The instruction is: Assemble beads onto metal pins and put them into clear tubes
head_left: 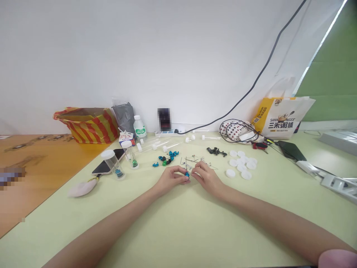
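Observation:
My left hand (170, 179) pinches a small shiny blue piece (187, 174) between thumb and fingers, low over the table. A thin upright wire (186, 162) rises from about that piece. Close on its right is my right hand (206, 178), fingers curled and tips drawn together; whether anything is between them is too small to make out. Just beyond the hands lie loose thin wires (212, 166) with tiny beads. A cluster of blue, green and black pieces (167, 159) sits past my left hand, and black pieces (216, 151) lie beyond my right.
White round caps (242, 167) are spread at right. Two capped clear jars (114, 166) with small figures stand at left, beside a phone (103, 167). Clear tubes (174, 145), a bottle (140, 128), a striped bag (89, 126) and a paper bag (281, 117) are farther back.

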A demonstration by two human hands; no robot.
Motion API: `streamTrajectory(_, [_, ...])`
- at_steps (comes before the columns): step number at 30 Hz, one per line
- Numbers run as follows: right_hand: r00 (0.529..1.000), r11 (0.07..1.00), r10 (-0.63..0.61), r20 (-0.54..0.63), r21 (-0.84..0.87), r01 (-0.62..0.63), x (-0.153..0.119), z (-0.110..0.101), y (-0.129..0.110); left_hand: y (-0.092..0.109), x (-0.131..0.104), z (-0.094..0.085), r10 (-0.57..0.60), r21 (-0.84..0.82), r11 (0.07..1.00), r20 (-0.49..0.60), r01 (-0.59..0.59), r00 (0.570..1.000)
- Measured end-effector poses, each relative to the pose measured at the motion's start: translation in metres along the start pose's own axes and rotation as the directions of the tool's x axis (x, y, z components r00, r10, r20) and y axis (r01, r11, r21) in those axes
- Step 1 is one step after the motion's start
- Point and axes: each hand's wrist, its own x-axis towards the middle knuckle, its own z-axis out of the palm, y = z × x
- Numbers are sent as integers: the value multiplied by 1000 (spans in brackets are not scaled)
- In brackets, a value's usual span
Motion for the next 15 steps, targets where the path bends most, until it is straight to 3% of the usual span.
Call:
streamTrajectory(7, [1000,995,20,1,-94,-20,-1,0,-1,-1,0,1,7,14,1000,3,-7,1000])
streamTrajectory(15, [1000,1000,-13,-22,2,13,-2,2,2,-3,0,-1,12,16,1000,-4,-12,1000])
